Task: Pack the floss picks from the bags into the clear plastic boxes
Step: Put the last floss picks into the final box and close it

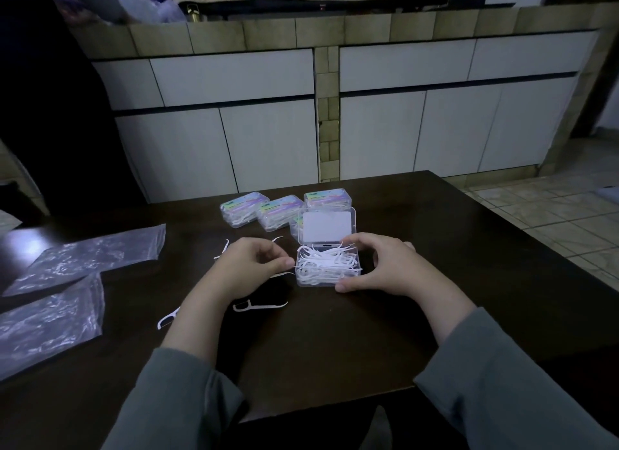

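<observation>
A clear rectangular plastic box (328, 268), lid raised, full of thin white floss picks (326, 263), is gripped by the curled right hand (375, 265) near the middle of the dark smooth table (469, 248). The left hand (251, 265), fingers loosely curled, touches its side. Crinkled bags (83, 258) lie by the left edge. The labels of the closed boxes (268, 211) are unreadable.

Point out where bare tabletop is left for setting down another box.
Free: dark wooden table right of the open clear plastic box, and the near strip between the grey sleeves. Crowded: closed labelled boxes behind, loose white floss picks and empty clear bags to the left.
</observation>
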Available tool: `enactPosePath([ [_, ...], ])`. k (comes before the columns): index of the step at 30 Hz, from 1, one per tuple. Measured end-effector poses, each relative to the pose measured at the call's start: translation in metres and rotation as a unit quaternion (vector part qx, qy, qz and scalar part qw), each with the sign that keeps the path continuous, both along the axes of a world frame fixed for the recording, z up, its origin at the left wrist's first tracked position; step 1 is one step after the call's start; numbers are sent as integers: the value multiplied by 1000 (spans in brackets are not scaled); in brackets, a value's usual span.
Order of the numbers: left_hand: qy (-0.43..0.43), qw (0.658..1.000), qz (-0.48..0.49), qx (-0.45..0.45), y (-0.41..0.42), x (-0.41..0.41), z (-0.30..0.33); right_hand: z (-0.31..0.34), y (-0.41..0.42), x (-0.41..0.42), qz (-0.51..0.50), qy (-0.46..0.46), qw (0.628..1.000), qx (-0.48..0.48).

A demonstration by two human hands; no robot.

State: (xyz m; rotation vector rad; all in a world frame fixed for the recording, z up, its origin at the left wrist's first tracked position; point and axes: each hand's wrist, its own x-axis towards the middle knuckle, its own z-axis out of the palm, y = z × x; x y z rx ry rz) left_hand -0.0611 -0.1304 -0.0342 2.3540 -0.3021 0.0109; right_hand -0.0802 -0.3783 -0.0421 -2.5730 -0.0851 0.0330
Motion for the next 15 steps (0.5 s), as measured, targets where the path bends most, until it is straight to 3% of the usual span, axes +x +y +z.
enactPosePath([
  [11,-48,998,-34,-12,-20,-8,-2,1,0,-2,0,-4,1000,4],
  [15,-140,989,-44,-16,-34,-11,-1,2,0,-3,8,-3,1000,7],
])
